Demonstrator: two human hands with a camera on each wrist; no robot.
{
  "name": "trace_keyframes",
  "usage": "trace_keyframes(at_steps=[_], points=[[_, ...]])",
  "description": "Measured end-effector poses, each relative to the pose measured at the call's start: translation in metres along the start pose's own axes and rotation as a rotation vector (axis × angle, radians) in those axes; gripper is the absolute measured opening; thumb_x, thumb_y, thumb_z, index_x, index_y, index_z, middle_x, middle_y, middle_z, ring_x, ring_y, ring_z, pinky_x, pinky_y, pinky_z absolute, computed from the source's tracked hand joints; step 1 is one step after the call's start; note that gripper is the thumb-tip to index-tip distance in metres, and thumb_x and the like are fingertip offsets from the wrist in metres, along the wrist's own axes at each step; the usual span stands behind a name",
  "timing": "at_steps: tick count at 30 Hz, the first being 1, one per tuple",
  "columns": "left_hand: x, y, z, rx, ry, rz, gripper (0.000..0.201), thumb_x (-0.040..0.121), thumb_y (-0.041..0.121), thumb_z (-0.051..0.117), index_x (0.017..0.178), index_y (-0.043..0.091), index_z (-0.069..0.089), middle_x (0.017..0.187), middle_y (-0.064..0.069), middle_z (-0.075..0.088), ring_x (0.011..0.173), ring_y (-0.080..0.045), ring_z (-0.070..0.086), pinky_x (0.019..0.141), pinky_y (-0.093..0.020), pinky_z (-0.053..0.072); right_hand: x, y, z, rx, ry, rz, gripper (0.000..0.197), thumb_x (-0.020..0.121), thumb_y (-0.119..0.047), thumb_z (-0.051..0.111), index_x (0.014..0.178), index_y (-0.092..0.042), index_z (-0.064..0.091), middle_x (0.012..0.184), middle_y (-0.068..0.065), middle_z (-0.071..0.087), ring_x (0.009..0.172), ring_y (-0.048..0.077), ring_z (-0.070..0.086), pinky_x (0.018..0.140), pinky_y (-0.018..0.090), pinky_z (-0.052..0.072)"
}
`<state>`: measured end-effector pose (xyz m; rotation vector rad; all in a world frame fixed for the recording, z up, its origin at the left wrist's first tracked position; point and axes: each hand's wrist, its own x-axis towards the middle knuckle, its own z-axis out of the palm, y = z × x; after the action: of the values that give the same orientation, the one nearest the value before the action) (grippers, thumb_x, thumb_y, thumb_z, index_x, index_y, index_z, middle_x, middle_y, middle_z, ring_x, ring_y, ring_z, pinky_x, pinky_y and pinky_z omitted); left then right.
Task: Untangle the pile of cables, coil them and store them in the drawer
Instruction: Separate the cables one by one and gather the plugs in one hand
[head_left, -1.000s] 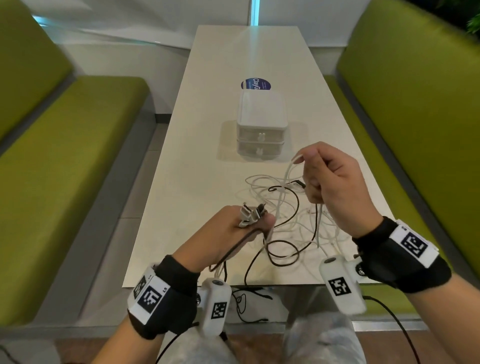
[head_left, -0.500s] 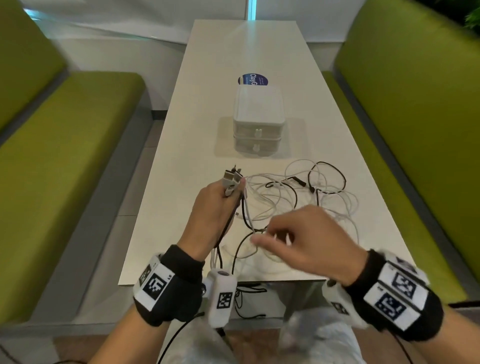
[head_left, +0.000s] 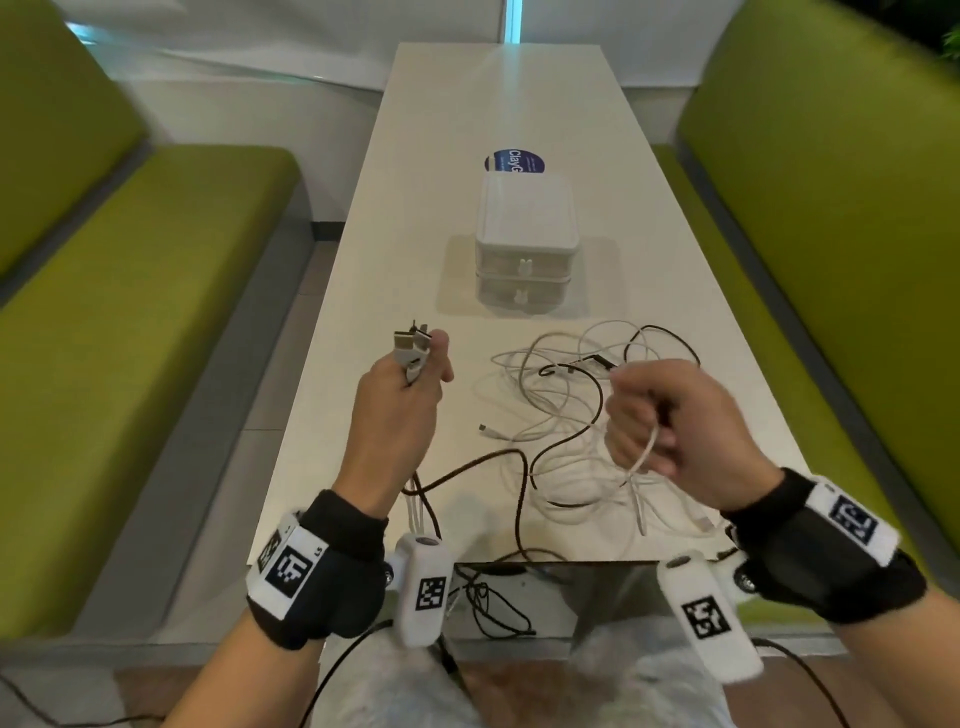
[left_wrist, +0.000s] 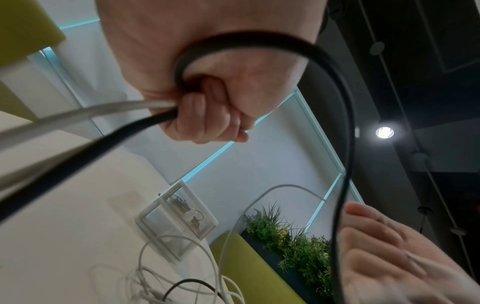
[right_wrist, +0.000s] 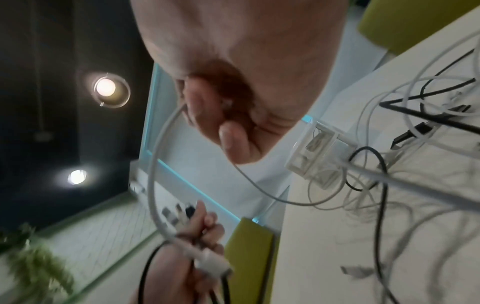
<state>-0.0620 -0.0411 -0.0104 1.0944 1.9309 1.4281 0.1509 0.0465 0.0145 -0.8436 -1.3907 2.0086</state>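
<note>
A tangle of white and black cables (head_left: 571, 405) lies on the near end of the white table (head_left: 405, 260). My left hand (head_left: 410, 384) is raised over the table's left side and grips a bundle of cable plugs (head_left: 411, 343), white and black leads trailing down past the wrist (left_wrist: 145, 107). To the right, my right hand (head_left: 660, 415) is curled round a white cable (head_left: 641, 457) lifted from the tangle; its plug end hangs free (right_wrist: 213, 264). A small white two-drawer box (head_left: 524, 244) stands beyond the cables, both drawers closed.
Green bench seats flank the table, one on the left (head_left: 130, 332) and one on the right (head_left: 831, 234). A round blue sticker (head_left: 514, 161) lies behind the drawer box. Black leads dangle below the table's near edge (head_left: 488, 597). A planter with greenery (left_wrist: 293, 246) stands behind the right bench.
My right hand dropped to the tangle, then rose to the right with a white cable in its grip. My left hand moved forward and up with the plugs.
</note>
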Motion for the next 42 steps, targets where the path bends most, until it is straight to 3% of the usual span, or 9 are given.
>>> trace_keyframes(at_steps=[4, 10, 21, 28, 32, 35, 36, 39, 42], points=[[-0.005, 0.004, 0.004, -0.065, -0.034, -0.010, 0.048, 0.090, 0.062, 0.038, 0.062, 0.025, 0.052, 0.050, 0.013, 0.036, 0.048, -0.007, 0.032, 0.052, -0.028, 0.026, 0.007, -0.016, -0.002, 0.268, 0.086, -0.041, 0.037, 0.084, -0.023, 0.047, 0.049, -0.017, 0.034, 0.033, -0.003, 0.023, 0.025, 0.015, 0.022, 0.039, 0.023, 0.028], [-0.010, 0.013, 0.017, -0.177, -0.151, 0.029, 0.048, 0.092, 0.058, 0.038, 0.066, 0.024, 0.061, 0.051, 0.012, 0.036, 0.047, -0.006, 0.031, 0.050, -0.026, 0.024, 0.016, -0.006, 0.011, 0.176, 0.109, -0.048, 0.039, 0.094, -0.022, 0.045, 0.058, -0.009, 0.054, 0.047, 0.011, 0.048, 0.034, 0.022, 0.038, 0.041, 0.025, 0.037], [-0.005, 0.017, 0.028, -0.210, -0.126, -0.081, 0.058, 0.102, 0.048, 0.031, 0.081, 0.012, 0.071, 0.080, -0.006, 0.075, 0.040, 0.004, 0.045, 0.053, -0.025, 0.028, 0.022, 0.011, 0.017, 0.102, 0.030, -0.035, 0.033, 0.096, -0.023, 0.043, 0.070, -0.004, 0.054, 0.060, 0.017, 0.059, 0.045, 0.028, 0.051, 0.045, 0.031, 0.041], [-0.009, 0.023, 0.027, -0.376, -0.119, -0.051, 0.043, 0.103, 0.039, 0.039, 0.065, 0.028, 0.057, 0.074, -0.004, 0.070, 0.038, -0.009, 0.023, 0.039, -0.016, 0.022, 0.019, 0.027, 0.007, -0.475, -0.020, 0.186, 0.037, 0.100, -0.028, 0.051, 0.081, 0.000, 0.063, 0.067, 0.018, 0.069, 0.050, 0.030, 0.061, 0.050, 0.032, 0.046], [-0.012, 0.023, 0.025, -0.361, -0.138, -0.036, 0.040, 0.102, 0.039, 0.040, 0.073, 0.015, 0.050, 0.053, -0.001, 0.047, 0.044, -0.010, 0.028, 0.042, -0.017, 0.024, 0.009, 0.026, 0.003, -1.076, 0.373, -0.183, 0.051, 0.089, -0.055, 0.058, 0.055, -0.018, 0.053, 0.046, -0.004, 0.054, 0.045, 0.008, 0.051, 0.052, 0.026, 0.042], [-0.015, 0.023, 0.025, -0.332, -0.135, 0.003, 0.039, 0.102, 0.039, 0.042, 0.071, 0.017, 0.051, 0.056, -0.003, 0.037, 0.048, -0.012, 0.030, 0.045, -0.020, 0.024, 0.007, 0.020, 0.001, -0.996, 0.499, -0.527, 0.024, 0.089, -0.036, 0.065, 0.073, -0.022, 0.058, 0.069, -0.008, 0.058, 0.066, 0.007, 0.054, 0.062, 0.023, 0.044], [-0.016, 0.024, 0.026, -0.322, -0.139, 0.033, 0.039, 0.102, 0.038, 0.041, 0.070, 0.018, 0.051, 0.059, -0.006, 0.038, 0.049, -0.013, 0.030, 0.046, -0.022, 0.024, 0.006, 0.020, 0.000, -0.997, 0.396, -0.584, 0.006, 0.087, -0.026, 0.065, 0.088, -0.021, 0.063, 0.088, -0.006, 0.062, 0.084, 0.006, 0.056, 0.075, 0.023, 0.047], [-0.021, 0.030, 0.026, -0.320, -0.151, 0.092, 0.039, 0.102, 0.038, 0.041, 0.068, 0.021, 0.050, 0.066, -0.010, 0.039, 0.051, -0.016, 0.031, 0.049, -0.027, 0.024, 0.010, 0.030, -0.006, -1.273, -0.049, -0.539, 0.044, 0.081, -0.029, 0.063, 0.124, -0.022, 0.059, 0.137, -0.004, 0.050, 0.138, 0.015, 0.033, 0.114, 0.030, 0.025], [-0.024, 0.032, 0.024, -0.255, -0.128, 0.128, 0.041, 0.100, 0.044, 0.039, 0.065, 0.024, 0.047, 0.061, -0.002, 0.041, 0.053, -0.018, 0.034, 0.054, -0.034, 0.028, 0.009, 0.045, -0.006, -1.464, -0.086, -0.406, 0.028, 0.088, -0.046, 0.060, 0.105, -0.025, 0.067, 0.116, -0.010, 0.066, 0.139, 0.015, 0.035, 0.117, 0.043, 0.009]])
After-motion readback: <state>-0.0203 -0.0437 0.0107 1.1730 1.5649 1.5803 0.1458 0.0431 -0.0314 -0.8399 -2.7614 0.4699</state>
